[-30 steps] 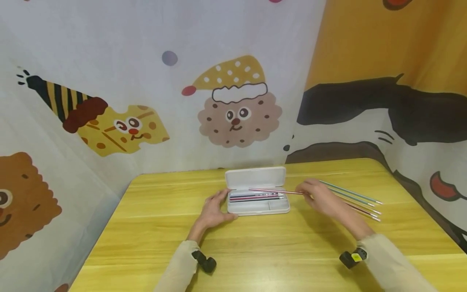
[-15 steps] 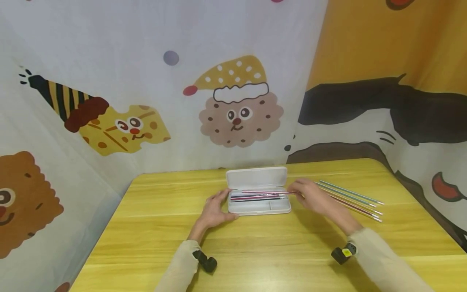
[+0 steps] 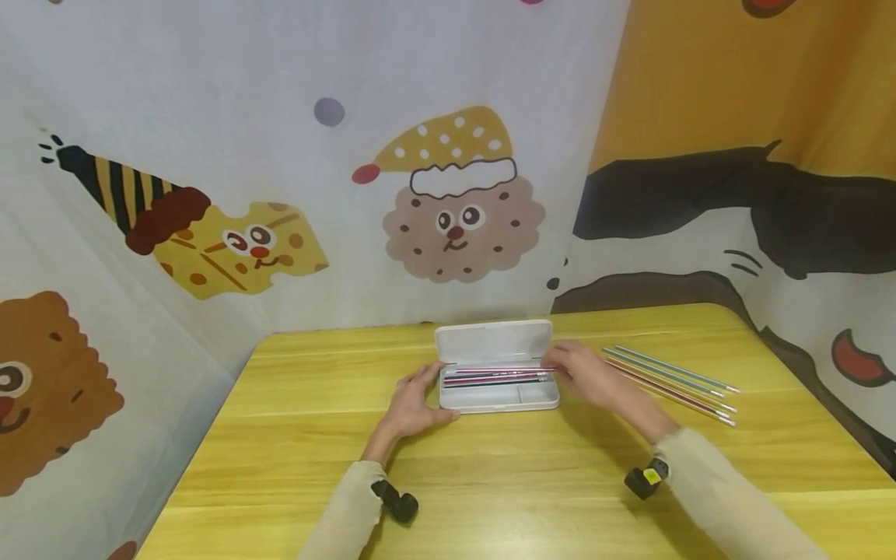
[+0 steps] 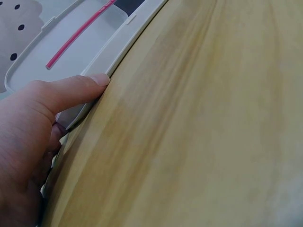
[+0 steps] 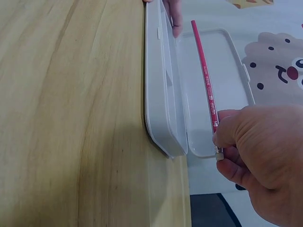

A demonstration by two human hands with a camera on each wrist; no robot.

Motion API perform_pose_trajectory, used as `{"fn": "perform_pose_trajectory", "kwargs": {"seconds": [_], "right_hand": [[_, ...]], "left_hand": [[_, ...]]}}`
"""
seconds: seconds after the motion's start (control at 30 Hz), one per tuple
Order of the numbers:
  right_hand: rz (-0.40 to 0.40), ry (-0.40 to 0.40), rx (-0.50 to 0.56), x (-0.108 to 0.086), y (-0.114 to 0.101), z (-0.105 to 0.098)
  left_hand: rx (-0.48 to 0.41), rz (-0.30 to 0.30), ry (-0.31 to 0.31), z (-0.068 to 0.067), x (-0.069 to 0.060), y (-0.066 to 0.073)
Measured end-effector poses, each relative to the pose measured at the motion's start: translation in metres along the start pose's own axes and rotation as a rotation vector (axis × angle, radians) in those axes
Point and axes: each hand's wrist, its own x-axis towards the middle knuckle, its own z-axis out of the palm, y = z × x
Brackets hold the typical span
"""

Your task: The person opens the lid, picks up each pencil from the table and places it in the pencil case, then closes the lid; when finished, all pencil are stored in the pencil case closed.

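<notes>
A white pencil case (image 3: 479, 406) lies with its lid (image 3: 493, 342) raised at the back of the table; several pencils (image 3: 490, 380) rest in its long compartment. My left hand (image 3: 411, 406) grips the case's left end, the thumb (image 4: 85, 90) on its front wall in the left wrist view. In my right hand (image 3: 584, 375) a red pencil (image 5: 207, 80) is pinched near its eraser end, held over the case. The right wrist view shows the thumb and fingers of this hand (image 5: 260, 156) on either side of the pencil.
Several pencils, teal (image 3: 675, 368) and dark red (image 3: 672, 393), lie side by side on the yellow wooden table (image 3: 490, 490) to the right of the case. Behind the table hangs a cloth (image 3: 448, 62) printed with cartoon figures.
My right hand has moved left with the red pencil, from beside the case to its right end, and the pencil now lines up over the compartment. The left hand stays put.
</notes>
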Motion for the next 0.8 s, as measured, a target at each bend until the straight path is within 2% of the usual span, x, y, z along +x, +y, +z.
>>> {"fn": "perform_pose_trajectory", "kwargs": {"seconds": [0.47,0.8], "right_hand": [[0.074,-0.082,0.009,0.009,-0.003,0.008],[0.107,-0.145,0.016,0.015,-0.003,0.014]], "left_hand": [[0.003,-0.034,-0.014,0.001,0.000,0.001],[0.013,-0.019,-0.003,0.002,0.000,-0.001]]}}
